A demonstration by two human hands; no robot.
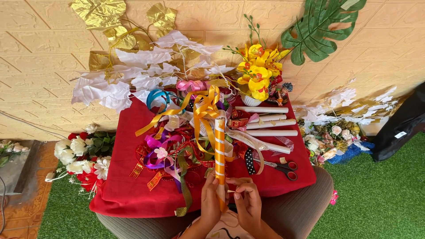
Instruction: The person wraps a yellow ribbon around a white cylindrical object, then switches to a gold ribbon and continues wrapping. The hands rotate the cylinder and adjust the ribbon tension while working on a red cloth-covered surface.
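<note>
Two hands on the orange ribbon-wrapped stick [220, 150], left hand [210, 201] grip closed round it, right hand [248, 201] pinching its base.

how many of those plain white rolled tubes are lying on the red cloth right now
5 white tubes, stacked one below another right of the ribbon pile, above the scissors. More may hide under the ribbons.

Both hands [231, 199] together, fingers curled

wall [40, 40]: tan brick-pattern panels | floor: green artificial turf [376, 194] | light: bright, even
</note>
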